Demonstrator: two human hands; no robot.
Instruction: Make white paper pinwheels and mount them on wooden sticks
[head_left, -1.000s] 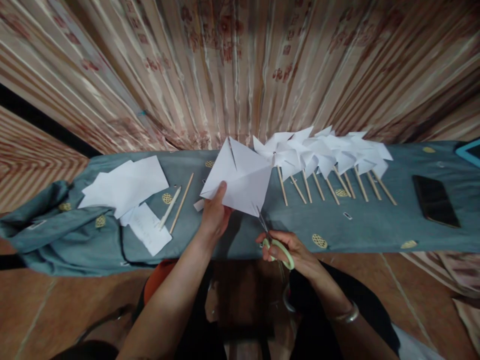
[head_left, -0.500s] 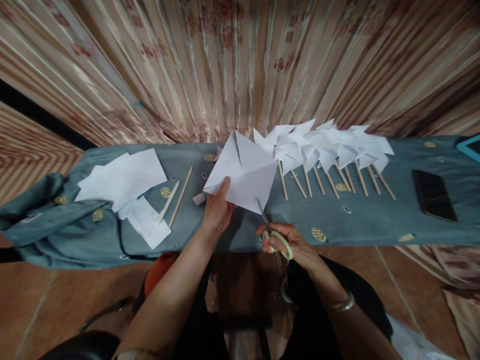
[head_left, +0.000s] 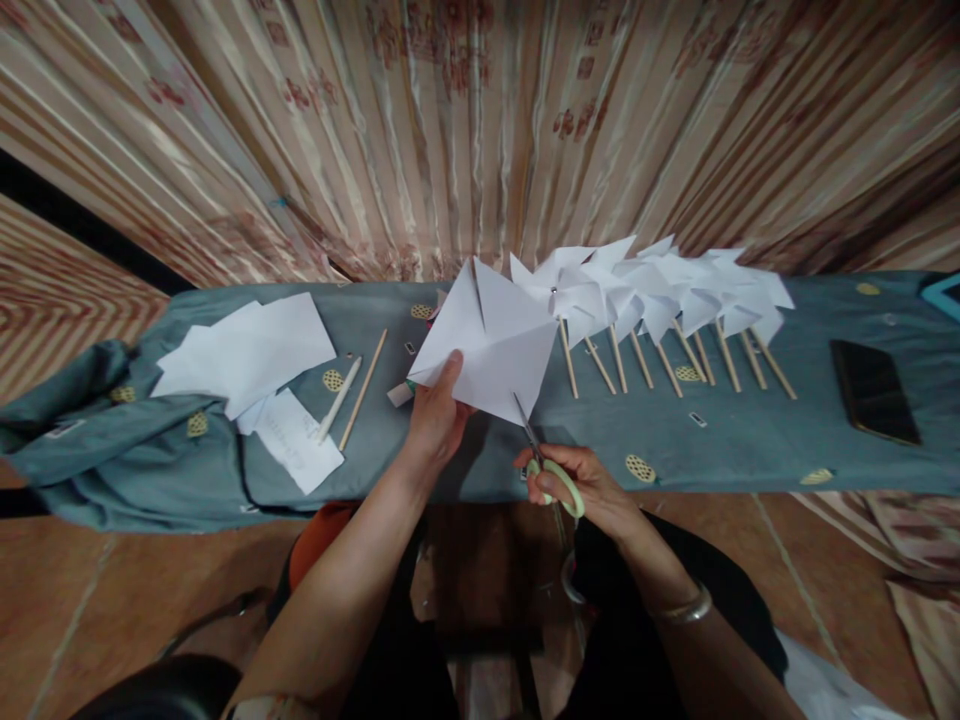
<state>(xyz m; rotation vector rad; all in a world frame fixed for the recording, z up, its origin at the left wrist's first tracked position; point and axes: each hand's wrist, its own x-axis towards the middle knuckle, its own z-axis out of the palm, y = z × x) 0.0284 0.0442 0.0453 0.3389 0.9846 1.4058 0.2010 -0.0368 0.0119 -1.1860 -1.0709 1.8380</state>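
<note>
From the head view, the left hand [head_left: 435, 425] was pinching a white paper square [head_left: 495, 345] at its near left edge, thumb on top, so the sheet stood tilted up off the surface [head_left: 750, 440] just beyond the knuckles. The paper looked thin and crisp, creased corner to corner, with a slit already running down from its far corner.

The right hand [head_left: 581, 485] was clenched through the pale green loops of the scissors [head_left: 534, 440]. The slim metal blades pointed up and away from that hand, their tips right at the sheet's near corner. I'd call this the cutting step, the blades starting in on that corner. A clean cut there would call for the left hand to hold the sheet taut and for the blades to follow the crease and stop short of the middle.

Beyond the right hand and off to its right lay a row of finished pinwheels [head_left: 660, 290], with white folded sails overlapping and pale wooden sticks fanned toward the near edge. Further right sat a dark, glossy phone [head_left: 870, 390]. Out past the left hand lay a loose wooden stick [head_left: 363, 390], a white pen-like rod [head_left: 339, 400] just beside it, then a heap of plain sheets [head_left: 247, 350]. A soft, rumpled teal cloth covered the surface, and a striped, shiny curtain [head_left: 480, 130] hung behind it. A metal bangle [head_left: 686, 608] ringed the right wrist.
</note>
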